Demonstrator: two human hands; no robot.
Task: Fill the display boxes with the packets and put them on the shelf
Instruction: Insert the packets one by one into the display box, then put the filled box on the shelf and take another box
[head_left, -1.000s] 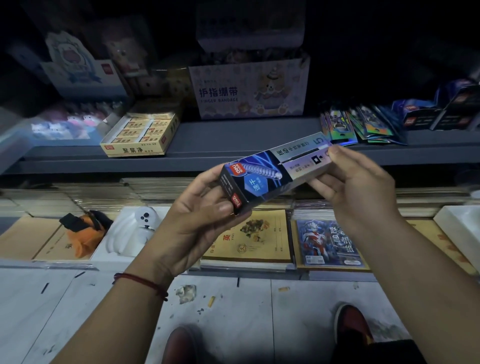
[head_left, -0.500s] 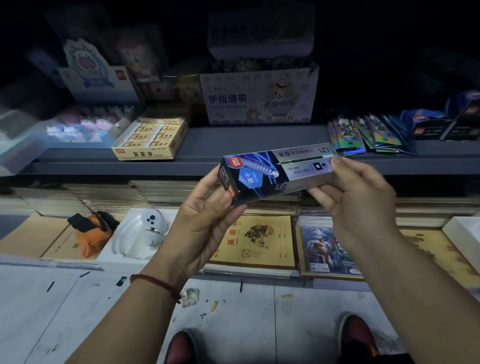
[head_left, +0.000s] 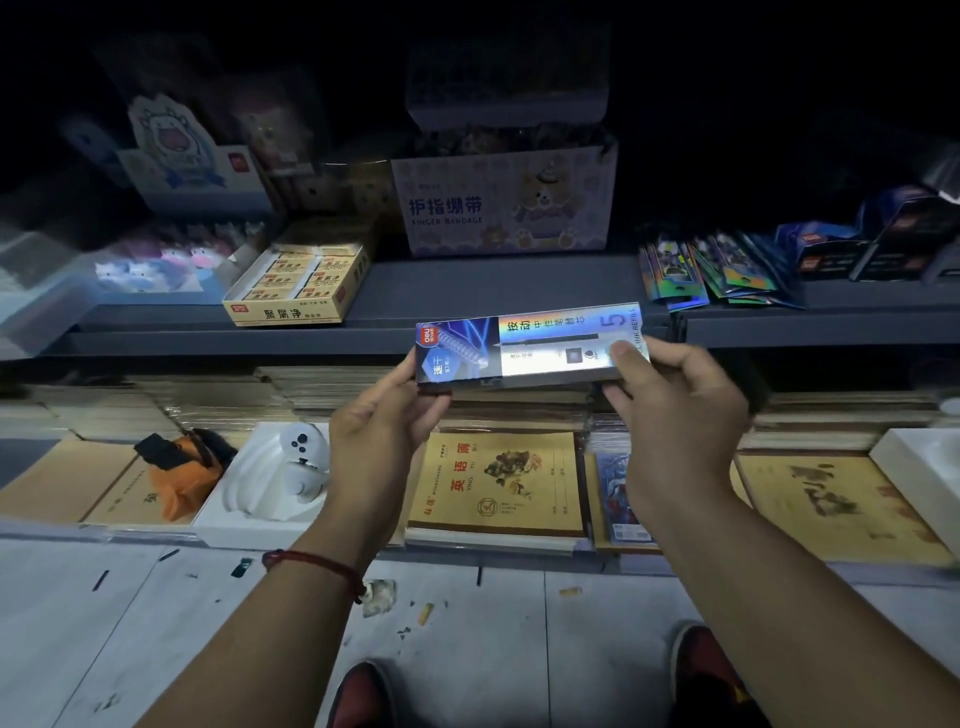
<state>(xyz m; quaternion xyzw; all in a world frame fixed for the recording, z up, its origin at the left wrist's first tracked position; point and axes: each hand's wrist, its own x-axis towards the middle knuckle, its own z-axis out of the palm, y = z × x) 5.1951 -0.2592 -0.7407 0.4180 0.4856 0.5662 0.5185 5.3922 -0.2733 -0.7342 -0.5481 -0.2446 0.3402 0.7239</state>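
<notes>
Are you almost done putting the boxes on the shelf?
Partly. Done: a few dark boxes stand on the shelf at the right. In hand: the left hand and right hand grip one refill box by its ends, in front of the shelf, not set down yet. Left: placing it, and the loose shiny packets beside the dark boxes look unboxed.

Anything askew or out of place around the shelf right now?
Yes. Loose shiny packets lie fanned in an untidy heap at the right of the shelf, some tips reaching its front edge. Scraps of litter lie on the floor below.
</notes>
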